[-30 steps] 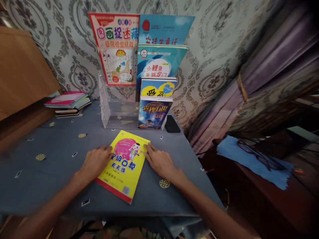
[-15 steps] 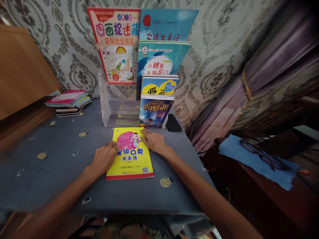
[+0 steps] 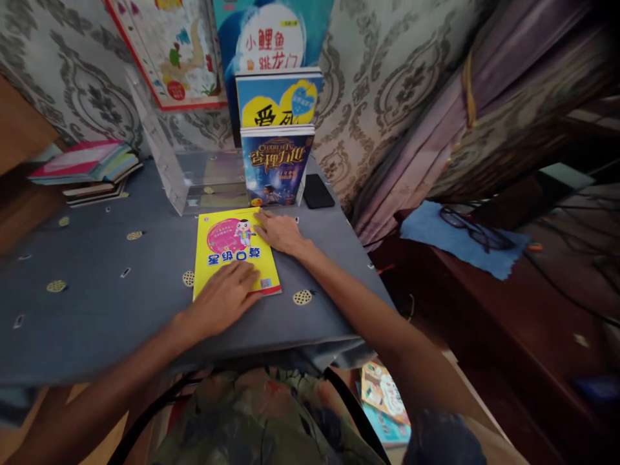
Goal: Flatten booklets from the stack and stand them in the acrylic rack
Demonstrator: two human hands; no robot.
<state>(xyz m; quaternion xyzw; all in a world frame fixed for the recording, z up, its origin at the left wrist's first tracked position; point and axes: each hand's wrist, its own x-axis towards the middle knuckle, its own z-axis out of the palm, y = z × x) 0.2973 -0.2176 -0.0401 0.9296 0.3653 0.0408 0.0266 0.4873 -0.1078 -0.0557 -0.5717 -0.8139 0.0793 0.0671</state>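
Observation:
A yellow workbook [image 3: 232, 223] with a pink circle, a cartoon figure and blue Chinese lettering lies flat on the grey tablecloth [image 3: 159, 271]. My left hand [image 3: 227, 294] rests palm down over its lower part, fingers stretched out and covering the lines below the title. At the upper right corner, the fingers of my right hand [image 3: 281, 231] touch the cover's edge, thumb and forefinger apart. Just behind the workbook stands a clear plastic book rack [image 3: 179, 181], holding a dark blue book [image 3: 278, 165] at its front right.
Further books, one blue and yellow [image 3: 278, 100] and one teal [image 3: 314, 32], rise behind. A picture book [image 3: 194, 64] stands at the back left. Nearby are stacked books [image 3: 87, 161], a black phone [image 3: 318, 192], a blue cloth [image 3: 426, 226] with glasses [image 3: 477, 229], and books below [image 3: 382, 394].
My left hand has slid from the workbook's left edge onto its lower cover. My right hand stays by the upper right corner. The view has tilted downward.

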